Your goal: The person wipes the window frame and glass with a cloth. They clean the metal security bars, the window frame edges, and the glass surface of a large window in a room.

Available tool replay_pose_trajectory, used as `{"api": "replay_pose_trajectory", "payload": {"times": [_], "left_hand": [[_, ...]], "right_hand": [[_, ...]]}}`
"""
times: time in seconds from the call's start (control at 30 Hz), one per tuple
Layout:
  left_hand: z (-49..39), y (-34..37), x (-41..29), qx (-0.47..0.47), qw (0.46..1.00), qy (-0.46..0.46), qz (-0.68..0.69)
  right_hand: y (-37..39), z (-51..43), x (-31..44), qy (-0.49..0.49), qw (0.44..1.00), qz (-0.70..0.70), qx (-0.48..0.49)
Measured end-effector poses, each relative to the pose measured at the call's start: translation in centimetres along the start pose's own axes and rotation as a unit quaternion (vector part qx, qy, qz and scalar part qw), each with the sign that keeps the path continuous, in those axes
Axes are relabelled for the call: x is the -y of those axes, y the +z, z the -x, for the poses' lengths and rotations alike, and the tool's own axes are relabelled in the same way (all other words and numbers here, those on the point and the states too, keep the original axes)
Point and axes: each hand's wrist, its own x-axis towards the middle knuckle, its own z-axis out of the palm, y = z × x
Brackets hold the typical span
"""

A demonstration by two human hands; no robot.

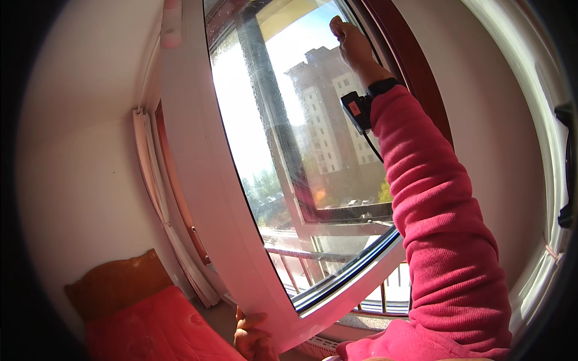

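Note:
In front of me stands an open window sash with a pale frame and a glass pane that bears streaks and drops. My right hand is raised to the upper right part of the glass, closed on a small pinkish-brown thing, perhaps a cloth. A black device with a cable is strapped at that wrist, over a pink sleeve. My left hand grips the bottom left corner of the sash frame, its fingers curled round the edge.
A bed with a wooden headboard and a red cover stands at lower left. A curtain hangs beside it, another pale curtain at the far right. A metal railing and buildings show outside.

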Motion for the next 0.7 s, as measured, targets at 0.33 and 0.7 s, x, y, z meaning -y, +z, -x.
{"api": "replay_pose_trajectory", "payload": {"times": [0.33,0.7], "left_hand": [[1.1,-0.1,2.8,-0.001,1.000,0.000,0.018],[-4.7,0.2,-2.8,0.057,0.995,0.088,-0.002]], "right_hand": [[0.8,7.1,18.0,-0.177,0.977,-0.109,-0.039],[8.5,-10.5,15.2,-0.133,0.985,-0.101,-0.036]]}}
